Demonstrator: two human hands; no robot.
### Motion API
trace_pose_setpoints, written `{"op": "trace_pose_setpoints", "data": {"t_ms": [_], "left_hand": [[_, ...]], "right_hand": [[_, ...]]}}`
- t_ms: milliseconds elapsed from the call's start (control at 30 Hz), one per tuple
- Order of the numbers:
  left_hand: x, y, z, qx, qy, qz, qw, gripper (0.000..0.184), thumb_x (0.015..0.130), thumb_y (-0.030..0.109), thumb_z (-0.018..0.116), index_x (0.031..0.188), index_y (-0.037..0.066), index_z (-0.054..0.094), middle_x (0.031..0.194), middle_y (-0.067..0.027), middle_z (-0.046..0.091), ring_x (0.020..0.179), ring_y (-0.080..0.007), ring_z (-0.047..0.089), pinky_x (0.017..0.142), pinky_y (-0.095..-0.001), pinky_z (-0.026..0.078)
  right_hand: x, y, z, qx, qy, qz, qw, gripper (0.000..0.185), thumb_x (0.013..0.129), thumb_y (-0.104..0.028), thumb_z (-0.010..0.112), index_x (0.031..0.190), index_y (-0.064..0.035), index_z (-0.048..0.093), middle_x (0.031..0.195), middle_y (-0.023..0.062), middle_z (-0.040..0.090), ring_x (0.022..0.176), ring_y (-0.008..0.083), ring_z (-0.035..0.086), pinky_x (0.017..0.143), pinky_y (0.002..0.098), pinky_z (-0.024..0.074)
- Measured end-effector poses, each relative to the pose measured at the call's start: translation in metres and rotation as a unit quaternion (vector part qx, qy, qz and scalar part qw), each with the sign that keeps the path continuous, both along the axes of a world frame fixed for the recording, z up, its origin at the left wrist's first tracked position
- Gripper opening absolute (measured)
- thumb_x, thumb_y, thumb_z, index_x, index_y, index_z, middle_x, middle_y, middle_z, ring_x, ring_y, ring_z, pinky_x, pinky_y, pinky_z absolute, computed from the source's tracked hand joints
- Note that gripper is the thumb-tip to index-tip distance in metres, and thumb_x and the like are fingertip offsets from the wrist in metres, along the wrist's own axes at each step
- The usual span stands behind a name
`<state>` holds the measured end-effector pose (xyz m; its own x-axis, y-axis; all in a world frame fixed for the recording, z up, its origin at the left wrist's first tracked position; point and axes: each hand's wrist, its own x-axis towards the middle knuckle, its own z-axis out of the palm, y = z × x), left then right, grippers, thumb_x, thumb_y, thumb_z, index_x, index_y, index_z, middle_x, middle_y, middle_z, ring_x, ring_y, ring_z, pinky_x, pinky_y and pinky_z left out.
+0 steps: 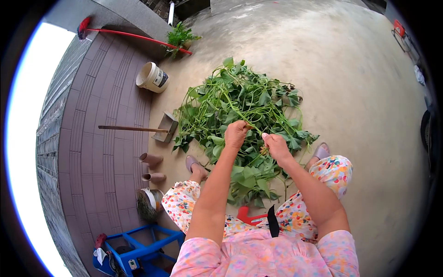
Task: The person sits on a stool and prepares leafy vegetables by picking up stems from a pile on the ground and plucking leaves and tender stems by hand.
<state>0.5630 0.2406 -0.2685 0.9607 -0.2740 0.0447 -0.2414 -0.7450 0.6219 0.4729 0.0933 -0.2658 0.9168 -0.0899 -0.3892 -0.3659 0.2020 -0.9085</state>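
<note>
A big heap of leafy green vines (258, 99) lies on the floor in front of me, with long stems tangled over its top. My left hand (236, 134) is closed around a green vine stem (236, 112) that runs up across the heap. Just to its right, my right hand (276, 147) pinches the same stem, thumb upward, with some yellowish leaf bits below the fingers. A smaller bunch of cut leaves (251, 182) lies nearer to me, between my feet and below my hands.
Along the tiled wall at left stand a white bucket (152, 77), a long-handled dustpan (166, 127) and boots (151, 159). A red-handled mop (134, 35) and potted plant (180, 37) are farther back. A blue frame (143, 249) stands near left; a red object (249, 216) lies between my legs.
</note>
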Motion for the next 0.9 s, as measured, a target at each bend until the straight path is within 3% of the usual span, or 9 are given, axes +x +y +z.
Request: {"op": "trace_pose_setpoints", "data": {"t_ms": [67, 100, 133, 233, 333, 533, 733, 867, 900], "left_hand": [[0.0, 0.007, -0.003, 0.005, -0.032, 0.061, 0.998, 0.012, 0.071, 0.021, 0.061, 0.073, 0.011, 0.064, 0.067, -0.0089, 0.058, 0.058, -0.0255, 0.054, 0.051, -0.0331, 0.041], [0.007, 0.027, -0.01, -0.046, 0.051, 0.133, 0.989, 0.016, 0.071, 0.026, 0.061, 0.073, 0.011, 0.064, 0.061, -0.0121, 0.055, 0.054, -0.0274, 0.052, 0.051, -0.0345, 0.04], [0.012, 0.04, -0.004, 0.082, 0.017, 0.146, 0.986, 0.02, 0.072, 0.029, 0.062, 0.072, 0.009, 0.064, 0.056, -0.0137, 0.052, 0.051, -0.0282, 0.05, 0.05, -0.0359, 0.039], [0.003, 0.062, 0.003, 0.131, 0.05, 0.116, 0.983, 0.023, 0.071, 0.029, 0.062, 0.069, 0.007, 0.062, 0.056, -0.0136, 0.052, 0.051, -0.0287, 0.05, 0.049, -0.0367, 0.038], [0.001, 0.07, -0.001, 0.039, -0.011, 0.146, 0.988, 0.028, 0.071, 0.029, 0.063, 0.065, 0.003, 0.06, 0.053, -0.0147, 0.051, 0.048, -0.0275, 0.048, 0.047, -0.0378, 0.036], [0.003, 0.129, -0.011, 0.042, 0.044, 0.361, 0.931, 0.028, 0.072, 0.025, 0.065, 0.061, 0.0, 0.06, 0.051, -0.0016, 0.049, 0.046, -0.0101, 0.039, 0.046, -0.0294, 0.032], [-0.041, 0.038, 0.001, -0.209, 0.094, 0.162, 0.96, 0.022, 0.08, 0.019, 0.057, 0.07, -0.001, 0.054, 0.053, 0.0036, 0.041, 0.051, -0.0059, 0.032, 0.046, -0.0236, 0.031], [-0.075, -0.012, -0.023, -0.15, -0.03, -0.055, 0.987, 0.009, 0.078, 0.008, 0.053, 0.081, 0.001, 0.055, 0.067, -0.0121, 0.055, 0.059, -0.0281, 0.049, 0.059, -0.0314, 0.042], [-0.082, -0.02, -0.005, -0.107, 0.161, -0.055, 0.98, 0.015, 0.083, 0.012, 0.051, 0.09, 0.0, 0.057, 0.076, -0.0096, 0.059, 0.068, -0.0154, 0.052, 0.064, -0.0271, 0.042]], "right_hand": [[-0.001, 0.002, -0.007, -0.037, -0.029, 0.002, 0.999, 0.041, 0.083, -0.032, 0.049, 0.052, -0.0052, 0.044, 0.045, -0.0025, 0.035, 0.042, 0.008, 0.027, 0.04, 0.0248, 0.0238], [-0.001, 0.003, -0.014, -0.055, -0.039, 0.014, 0.998, 0.042, 0.083, -0.031, 0.049, 0.052, -0.0028, 0.044, 0.046, -0.0009, 0.037, 0.046, 0.0091, 0.03, 0.043, 0.0258, 0.0262], [-0.001, 0.001, -0.012, -0.055, -0.039, 0.013, 0.998, 0.042, 0.083, -0.031, 0.049, 0.052, -0.0028, 0.044, 0.046, -0.0009, 0.037, 0.046, 0.0091, 0.03, 0.043, 0.0258, 0.0262], [-0.007, 0.002, -0.008, -0.138, -0.083, 0.045, 0.986, 0.041, 0.084, -0.029, 0.049, 0.055, -0.0001, 0.044, 0.048, 0.0018, 0.039, 0.047, 0.0098, 0.033, 0.044, 0.0266, 0.0286], [-0.005, 0.006, -0.006, -0.139, -0.129, 0.041, 0.981, 0.041, 0.081, -0.031, 0.051, 0.055, 0.0012, 0.046, 0.047, 0.0064, 0.041, 0.044, 0.0155, 0.037, 0.045, 0.0319, 0.0328], [0.0, -0.011, -0.003, -0.038, -0.1, -0.011, 0.994, 0.042, 0.084, -0.031, 0.048, 0.054, -0.0019, 0.044, 0.047, 0.0007, 0.037, 0.045, 0.0097, 0.033, 0.044, 0.027, 0.03], [-0.001, -0.004, -0.014, -0.078, -0.069, -0.005, 0.995, 0.043, 0.084, -0.032, 0.048, 0.054, -0.0013, 0.047, 0.046, 0.0029, 0.039, 0.045, 0.0118, 0.036, 0.045, 0.0277, 0.0313], [-0.003, -0.002, -0.014, -0.119, -0.08, -0.006, 0.99, 0.041, 0.084, -0.031, 0.049, 0.057, 0.0002, 0.048, 0.049, 0.0054, 0.044, 0.045, 0.0136, 0.038, 0.045, 0.0293, 0.0325], [-0.001, -0.002, -0.017, -0.104, -0.092, -0.018, 0.99, 0.04, 0.083, -0.031, 0.049, 0.058, 0.0006, 0.049, 0.049, 0.0055, 0.044, 0.045, 0.0136, 0.038, 0.044, 0.0294, 0.0325]]}}
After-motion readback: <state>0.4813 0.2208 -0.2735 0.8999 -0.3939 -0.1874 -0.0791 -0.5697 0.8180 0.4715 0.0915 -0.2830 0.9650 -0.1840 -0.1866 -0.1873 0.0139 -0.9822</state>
